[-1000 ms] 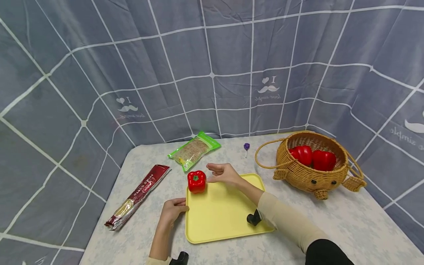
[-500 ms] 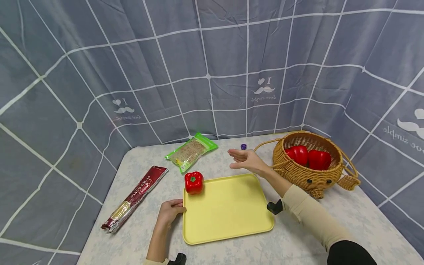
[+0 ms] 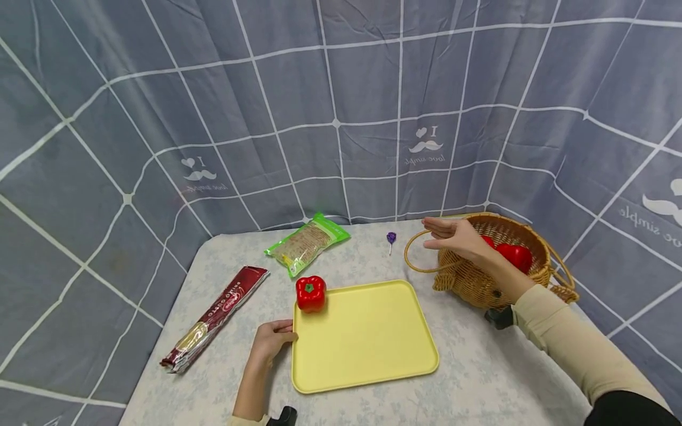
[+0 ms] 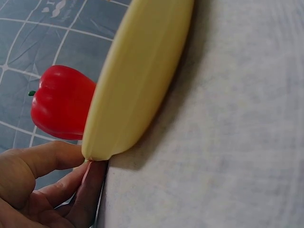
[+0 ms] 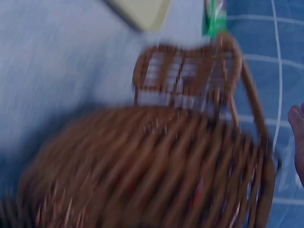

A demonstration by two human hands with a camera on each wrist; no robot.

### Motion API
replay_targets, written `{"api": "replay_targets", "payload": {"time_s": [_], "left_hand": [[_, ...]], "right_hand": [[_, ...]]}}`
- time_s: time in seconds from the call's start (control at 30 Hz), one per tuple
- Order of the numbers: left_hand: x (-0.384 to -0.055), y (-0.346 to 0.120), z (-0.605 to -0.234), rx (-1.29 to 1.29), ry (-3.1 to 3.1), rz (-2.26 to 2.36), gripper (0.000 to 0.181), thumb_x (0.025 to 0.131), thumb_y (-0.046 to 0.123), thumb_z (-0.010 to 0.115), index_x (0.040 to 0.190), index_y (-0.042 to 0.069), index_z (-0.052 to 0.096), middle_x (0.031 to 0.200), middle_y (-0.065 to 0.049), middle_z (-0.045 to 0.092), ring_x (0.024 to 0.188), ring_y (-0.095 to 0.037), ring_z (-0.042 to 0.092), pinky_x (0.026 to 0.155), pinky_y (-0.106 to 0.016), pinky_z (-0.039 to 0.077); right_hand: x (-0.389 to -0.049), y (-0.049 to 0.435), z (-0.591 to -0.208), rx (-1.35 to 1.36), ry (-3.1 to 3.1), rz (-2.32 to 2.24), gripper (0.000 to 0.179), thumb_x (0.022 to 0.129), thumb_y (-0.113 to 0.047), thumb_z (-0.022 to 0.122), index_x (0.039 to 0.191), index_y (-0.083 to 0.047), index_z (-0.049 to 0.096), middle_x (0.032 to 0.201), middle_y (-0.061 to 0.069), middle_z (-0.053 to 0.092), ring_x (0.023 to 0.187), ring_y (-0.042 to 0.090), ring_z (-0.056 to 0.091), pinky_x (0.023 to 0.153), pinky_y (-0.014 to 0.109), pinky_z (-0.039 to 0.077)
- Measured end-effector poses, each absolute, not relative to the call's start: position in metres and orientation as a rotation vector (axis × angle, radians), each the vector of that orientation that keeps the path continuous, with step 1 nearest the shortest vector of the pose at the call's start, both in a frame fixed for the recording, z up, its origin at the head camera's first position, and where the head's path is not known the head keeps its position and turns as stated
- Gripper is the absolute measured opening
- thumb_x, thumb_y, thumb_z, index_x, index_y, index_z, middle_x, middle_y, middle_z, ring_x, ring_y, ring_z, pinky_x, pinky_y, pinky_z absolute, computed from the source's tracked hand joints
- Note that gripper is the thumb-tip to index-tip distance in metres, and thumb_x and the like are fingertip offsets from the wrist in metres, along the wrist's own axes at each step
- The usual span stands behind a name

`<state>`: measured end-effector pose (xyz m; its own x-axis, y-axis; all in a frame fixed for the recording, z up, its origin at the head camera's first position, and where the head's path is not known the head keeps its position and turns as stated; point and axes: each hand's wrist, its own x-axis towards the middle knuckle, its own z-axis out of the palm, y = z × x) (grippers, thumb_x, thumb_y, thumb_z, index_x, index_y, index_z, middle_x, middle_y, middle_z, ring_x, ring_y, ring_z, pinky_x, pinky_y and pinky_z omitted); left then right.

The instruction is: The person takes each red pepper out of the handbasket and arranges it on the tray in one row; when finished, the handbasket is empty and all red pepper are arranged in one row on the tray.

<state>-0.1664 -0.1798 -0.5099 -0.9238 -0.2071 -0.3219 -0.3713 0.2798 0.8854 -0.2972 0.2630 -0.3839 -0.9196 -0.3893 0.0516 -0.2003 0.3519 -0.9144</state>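
Yellow tray (image 3: 367,340) on the desk (image 3: 463,373), its left edge pinched between the left hand's (image 3: 270,342) thumb and fingers. Fingers nearly straight and holding nothing, the right hand (image 3: 459,238) hovers by the left rim of the wicker basket (image 3: 469,285). One red pepper (image 3: 311,294) stands in the tray's far left corner; more peppers (image 3: 517,258) lie inside the basket.

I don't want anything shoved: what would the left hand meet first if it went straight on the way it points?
First the yellow tray, whose edge the left hand touches; it might push the tray or slip partly beneath.
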Motion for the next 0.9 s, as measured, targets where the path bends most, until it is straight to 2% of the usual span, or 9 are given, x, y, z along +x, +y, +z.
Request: {"api": "replay_targets", "payload": {"time_s": [0.1,0.17,0.23,0.4,0.57,0.67,0.73,0.8,0.9], "left_hand": [[-0.166,-0.18,-0.51,-0.547,2.391,1.719,0.039,0.079,-0.002,0.07,0.116,-0.012,0.063,0.099,-0.018,0.07,0.081,-0.011,0.063,0.071,-0.023,0.054],[-0.165,-0.181,-0.511,-0.544,2.388,1.726,0.039,0.079,-0.003,0.07,0.116,-0.012,0.063,0.099,-0.019,0.07,0.081,-0.012,0.064,0.071,-0.024,0.055],[-0.165,-0.181,-0.511,-0.544,2.386,1.728,0.039,0.078,-0.003,0.07,0.116,-0.012,0.063,0.099,-0.019,0.071,0.081,-0.012,0.064,0.072,-0.024,0.055],[-0.163,-0.183,-0.511,-0.549,2.384,1.718,0.039,0.078,-0.002,0.071,0.115,-0.012,0.063,0.096,-0.017,0.072,0.081,-0.012,0.065,0.071,-0.024,0.054],[-0.162,-0.183,-0.513,-0.553,2.384,1.712,0.04,0.078,-0.002,0.071,0.115,-0.012,0.063,0.096,-0.016,0.072,0.08,-0.012,0.065,0.071,-0.025,0.054],[-0.162,-0.182,-0.514,-0.551,2.382,1.715,0.04,0.077,-0.002,0.072,0.116,-0.012,0.063,0.097,-0.017,0.072,0.081,-0.012,0.065,0.071,-0.024,0.054],[-0.162,-0.182,-0.514,-0.547,2.378,1.719,0.041,0.077,-0.002,0.072,0.116,-0.012,0.063,0.097,-0.017,0.072,0.081,-0.012,0.065,0.071,-0.024,0.054],[-0.162,-0.181,-0.514,-0.546,2.376,1.721,0.041,0.077,-0.002,0.072,0.116,-0.012,0.063,0.096,-0.017,0.072,0.081,-0.012,0.065,0.07,-0.025,0.054],[-0.162,-0.181,-0.514,-0.544,2.379,1.721,0.041,0.078,-0.002,0.072,0.116,-0.012,0.063,0.096,-0.017,0.072,0.081,-0.012,0.065,0.071,-0.025,0.054]], "right_hand": [[-0.298,0.282,-0.382,-0.484,2.507,-1.524,0.074,0.086,-0.024,0.073,0.148,-0.003,0.038,0.151,0.018,0.041,0.138,0.033,0.041,0.098,0.016,0.046],[-0.299,0.294,-0.382,-0.444,2.545,-1.471,0.075,0.087,-0.028,0.073,0.148,-0.005,0.039,0.15,0.017,0.042,0.138,0.033,0.041,0.097,0.016,0.047],[-0.299,0.304,-0.383,-0.413,2.589,-1.392,0.076,0.087,-0.033,0.072,0.149,-0.007,0.039,0.15,0.016,0.043,0.138,0.033,0.042,0.1,0.023,0.048],[-0.303,0.329,-0.39,-0.318,2.7,-1.19,0.08,0.085,-0.044,0.072,0.148,-0.007,0.041,0.148,0.019,0.045,0.136,0.037,0.043,0.105,0.05,0.042],[-0.31,0.345,-0.398,-0.254,2.784,-0.971,0.083,0.081,-0.048,0.074,0.143,0.0,0.046,0.145,0.025,0.046,0.134,0.045,0.041,0.105,0.059,0.039],[-0.314,0.349,-0.402,-0.3,2.828,-0.796,0.082,0.08,-0.047,0.075,0.136,0.006,0.051,0.138,0.029,0.051,0.127,0.048,0.046,0.101,0.058,0.042],[-0.315,0.35,-0.406,-0.339,2.847,-0.695,0.077,0.08,-0.044,0.076,0.13,0.01,0.055,0.129,0.031,0.057,0.113,0.045,0.057,0.093,0.053,0.049],[-0.317,0.349,-0.409,-0.348,2.859,-0.629,0.072,0.08,-0.042,0.075,0.125,0.011,0.059,0.119,0.03,0.064,0.094,0.036,0.064,0.083,0.045,0.053],[-0.319,0.347,-0.411,-0.333,2.869,-0.608,0.067,0.08,-0.04,0.075,0.12,0.011,0.062,0.111,0.029,0.068,0.08,0.022,0.06,0.073,0.038,0.053]]}}
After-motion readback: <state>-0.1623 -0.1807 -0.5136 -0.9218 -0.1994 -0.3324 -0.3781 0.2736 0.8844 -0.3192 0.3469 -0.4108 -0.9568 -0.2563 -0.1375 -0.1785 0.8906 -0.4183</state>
